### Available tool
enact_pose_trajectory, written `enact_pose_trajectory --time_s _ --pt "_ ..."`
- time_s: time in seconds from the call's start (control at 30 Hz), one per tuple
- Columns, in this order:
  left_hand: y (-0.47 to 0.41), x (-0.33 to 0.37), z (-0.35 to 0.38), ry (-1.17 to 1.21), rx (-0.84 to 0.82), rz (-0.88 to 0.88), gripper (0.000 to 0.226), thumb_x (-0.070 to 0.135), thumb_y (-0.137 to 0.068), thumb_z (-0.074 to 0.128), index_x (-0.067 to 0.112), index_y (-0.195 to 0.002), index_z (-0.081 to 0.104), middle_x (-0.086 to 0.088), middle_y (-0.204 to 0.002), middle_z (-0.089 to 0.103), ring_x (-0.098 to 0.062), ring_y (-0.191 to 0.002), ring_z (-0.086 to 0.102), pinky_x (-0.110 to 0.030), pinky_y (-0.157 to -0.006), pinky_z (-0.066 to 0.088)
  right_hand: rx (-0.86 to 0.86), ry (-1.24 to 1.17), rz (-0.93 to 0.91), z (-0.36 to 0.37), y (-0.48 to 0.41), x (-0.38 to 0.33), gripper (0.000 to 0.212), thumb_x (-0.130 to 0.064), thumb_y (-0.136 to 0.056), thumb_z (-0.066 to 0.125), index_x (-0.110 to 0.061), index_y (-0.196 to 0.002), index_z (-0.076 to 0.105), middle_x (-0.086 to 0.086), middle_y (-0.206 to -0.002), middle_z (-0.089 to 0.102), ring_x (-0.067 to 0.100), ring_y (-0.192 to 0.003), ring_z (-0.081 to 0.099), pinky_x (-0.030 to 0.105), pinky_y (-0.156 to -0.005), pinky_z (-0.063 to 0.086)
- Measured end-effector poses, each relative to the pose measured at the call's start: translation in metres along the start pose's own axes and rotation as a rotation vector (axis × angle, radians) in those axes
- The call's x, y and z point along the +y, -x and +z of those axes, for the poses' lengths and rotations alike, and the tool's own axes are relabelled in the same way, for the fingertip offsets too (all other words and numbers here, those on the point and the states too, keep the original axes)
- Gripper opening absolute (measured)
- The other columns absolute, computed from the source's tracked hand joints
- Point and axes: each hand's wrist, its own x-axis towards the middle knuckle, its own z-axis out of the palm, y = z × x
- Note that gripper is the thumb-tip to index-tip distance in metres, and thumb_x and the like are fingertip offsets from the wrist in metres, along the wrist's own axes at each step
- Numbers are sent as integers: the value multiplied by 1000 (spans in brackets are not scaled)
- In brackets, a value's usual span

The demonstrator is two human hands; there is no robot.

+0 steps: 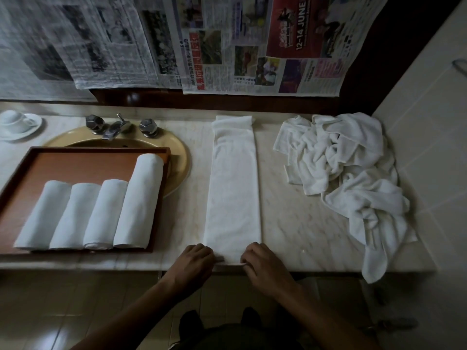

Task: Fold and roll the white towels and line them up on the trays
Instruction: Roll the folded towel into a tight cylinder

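Both hands are down at six o'clock: the left hand and right hand each pinch a near corner of the folded towel. Its long axis runs straight to twelve o'clock, so the roll likely heads away. The tray waits at nine o'clock, nearer the left.

light: dim, greyish | worktop: pale veined marble | basin: tan oval sunk in worktop at left, chrome tap between two knobs behind it | far left: white cup on saucer | back wall: overlapping newspaper sheets above dark strip | right wall: pale tiles | floor: pale glossy tiles
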Motion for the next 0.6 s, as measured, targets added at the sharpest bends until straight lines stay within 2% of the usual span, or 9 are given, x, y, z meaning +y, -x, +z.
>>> enact_pose_trajectory --time_s 0.17,0.27,0.4,0.47,0.6 --pt "-6 2 -15 165 -36 -127 13 31 -98 58 23 -93 68 9 -90 66 -6 -84 56 -29 -72 52 -1 -72 118 -6 -4 10 8 -32 -97 57 -27 -91 59 -14 -95 57 10 -93 48 37 -81 48" --pt "-15 0 -21 251 -47 -288 9 34 -97 68 28 -98 74 12 -93 68 1 -82 55 -20 -73 48 -5 -100 188 -13 -12 12 10 -36 -96 62 -28 -89 64 -15 -92 64 11 -93 51 40 -84 49" --pt "-32 -5 -21 319 -97 -423 9 28 -93 74 23 -96 81 9 -92 75 7 -70 53 -6 -66 38 9 -130 279 -16 -19 9 9 -38 -94 69 -29 -96 69 -19 -87 62 8 -96 54 34 -87 48" --pt "-37 -7 -23 307 -133 -455 12 29 -93 74 21 -98 81 11 -88 70 4 -68 52 -2 -61 34 16 -112 262 -13 -19 7 8 -35 -93 70 -31 -99 68 -17 -92 64 8 -97 54 36 -87 49" --pt "-40 -8 -24 307 -182 -465 11 31 -94 73 25 -100 80 18 -84 60 5 -70 52 -5 -60 35 68 18 129 -4 -17 1 17 -18 -89 71 -30 -101 69 -10 -101 60 14 -96 51 36 -79 48"
